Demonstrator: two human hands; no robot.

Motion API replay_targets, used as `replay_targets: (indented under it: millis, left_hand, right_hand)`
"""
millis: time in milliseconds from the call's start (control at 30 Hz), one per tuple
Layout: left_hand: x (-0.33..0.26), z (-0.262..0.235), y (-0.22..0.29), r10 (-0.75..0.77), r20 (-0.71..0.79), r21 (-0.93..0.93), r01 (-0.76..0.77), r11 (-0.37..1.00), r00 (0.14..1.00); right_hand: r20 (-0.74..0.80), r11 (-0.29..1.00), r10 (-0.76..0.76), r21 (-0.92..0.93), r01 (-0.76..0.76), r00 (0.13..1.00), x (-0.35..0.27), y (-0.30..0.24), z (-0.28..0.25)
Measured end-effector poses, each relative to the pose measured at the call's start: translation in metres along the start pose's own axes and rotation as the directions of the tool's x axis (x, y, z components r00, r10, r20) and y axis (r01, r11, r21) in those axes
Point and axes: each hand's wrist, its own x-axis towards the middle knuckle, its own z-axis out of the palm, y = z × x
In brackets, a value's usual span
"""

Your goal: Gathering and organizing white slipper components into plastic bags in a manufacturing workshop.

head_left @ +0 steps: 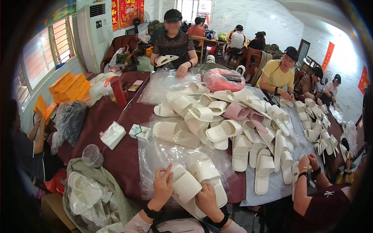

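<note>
Marble-patterned walls (272, 23) are enclosing a maroon surface (93, 128), where loose white slippers (225, 131) are lying heaped ahead of you. Two cream slippers (185, 187) are resting side by side at the near edge, over clear plastic (155, 153). Steadying both soles evenly should be keeping them aligned. Your left hand (162, 186) is spreading beside them, fingers pointing forward; your right hand (208, 198) is curling between them, its grip impossible to tell.

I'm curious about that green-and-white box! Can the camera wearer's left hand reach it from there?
Probably yes: only flat, clear bags seem to lie between the left hand and the box, though it may need to stretch forward.
</note>
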Motion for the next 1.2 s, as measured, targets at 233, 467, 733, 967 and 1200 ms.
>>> replay_targets:
  millis: [233, 467, 733, 967, 1200]
  left_hand:
    - [-0.009, -0.009, 0.003, 0.199, 0.111, 0.279, -0.222, 0.934, 0.974]
    - [-0.023, 0.002, 0.006, 0.206, 0.143, 0.184, -0.230, 0.956, 0.968]
    - [-0.032, 0.005, 0.008, 0.150, 0.168, 0.261, -0.191, 0.946, 0.974]
    - [-0.037, 0.023, 0.007, -0.130, -0.159, -0.248, 0.088, 0.965, 0.979]
    - [-0.033, 0.020, -0.001, -0.406, 0.316, -0.674, 0.504, 0.540, 0.858]
  right_hand:
    - [0.018, 0.998, 0.055, -0.035, -0.054, 0.998, 0.004, -0.003, 0.000]
    - [-0.049, 0.974, 0.226, 0.042, -0.225, 0.973, 0.011, -0.001, -0.001]
    - [0.045, 0.948, 0.317, -0.026, -0.316, 0.947, 0.026, -0.013, -0.001]
    - [0.052, 0.931, 0.307, 0.190, -0.311, 0.950, 0.027, -0.011, -0.003]
    - [0.098, 0.934, 0.303, 0.166, -0.316, 0.948, 0.028, -0.015, -0.008]
